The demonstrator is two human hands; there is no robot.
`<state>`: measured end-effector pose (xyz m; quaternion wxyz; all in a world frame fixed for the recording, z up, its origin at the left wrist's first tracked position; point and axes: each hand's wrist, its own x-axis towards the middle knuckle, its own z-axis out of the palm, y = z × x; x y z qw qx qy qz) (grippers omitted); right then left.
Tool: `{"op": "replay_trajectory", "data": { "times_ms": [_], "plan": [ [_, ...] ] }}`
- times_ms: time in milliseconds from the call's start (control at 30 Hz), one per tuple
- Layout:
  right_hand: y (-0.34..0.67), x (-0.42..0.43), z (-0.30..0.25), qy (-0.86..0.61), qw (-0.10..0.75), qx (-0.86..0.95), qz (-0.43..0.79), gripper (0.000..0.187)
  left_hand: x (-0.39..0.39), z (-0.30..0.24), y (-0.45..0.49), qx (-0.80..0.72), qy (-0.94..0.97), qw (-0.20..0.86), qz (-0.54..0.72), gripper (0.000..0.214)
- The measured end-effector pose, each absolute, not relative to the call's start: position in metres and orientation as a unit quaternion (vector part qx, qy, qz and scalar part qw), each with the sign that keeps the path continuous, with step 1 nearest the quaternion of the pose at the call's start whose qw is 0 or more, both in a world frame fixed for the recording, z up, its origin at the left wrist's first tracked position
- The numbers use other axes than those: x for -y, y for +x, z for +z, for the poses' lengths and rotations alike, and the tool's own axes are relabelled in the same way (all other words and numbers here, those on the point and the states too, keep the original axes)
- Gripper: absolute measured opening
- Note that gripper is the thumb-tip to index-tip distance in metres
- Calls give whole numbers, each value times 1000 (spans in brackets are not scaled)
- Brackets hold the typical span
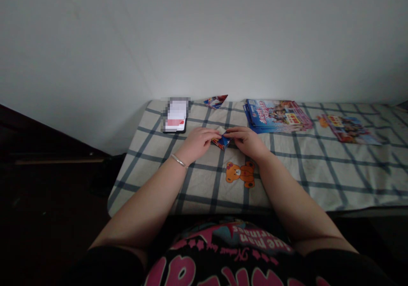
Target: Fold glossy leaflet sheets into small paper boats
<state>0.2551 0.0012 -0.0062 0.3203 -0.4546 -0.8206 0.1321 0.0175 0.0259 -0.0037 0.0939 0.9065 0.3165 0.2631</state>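
Observation:
A small folded piece of coloured paper (222, 140) lies on the checked cloth (287, 167) between both my hands. My left hand (196, 143), with a bracelet at the wrist, pinches its left side with fingers closed. My right hand (246, 141) pinches its right side from above, fingers pressed together. Most of the paper is hidden under my fingers.
A phone (175, 117) lies at the back left of the cloth. A folded paper shape (216, 101) sits by the wall. A stack of blue printed sheets (276, 115) and a single leaflet (349, 128) lie to the right. A bear print (240, 173) marks the cloth.

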Motion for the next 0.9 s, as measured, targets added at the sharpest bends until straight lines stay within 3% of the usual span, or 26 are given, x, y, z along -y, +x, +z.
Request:
{"op": "replay_trajectory", "data": {
  "times_ms": [233, 433, 767, 900],
  "plan": [
    [253, 1, -6, -461, 283, 835, 100, 42, -25, -5, 18, -323, 913, 84, 235, 32],
    [248, 5, 0, -478, 271, 830, 95, 25, -21, -3, 20, -334, 912, 79, 224, 28],
    [244, 6, -3, -491, 282, 819, 90, 47, -11, 7, 29, -352, 913, 46, 199, 26],
    [245, 5, -3, -489, 283, 819, 101, 48, -9, 5, 32, -355, 914, 29, 192, 31]
  ]
}}
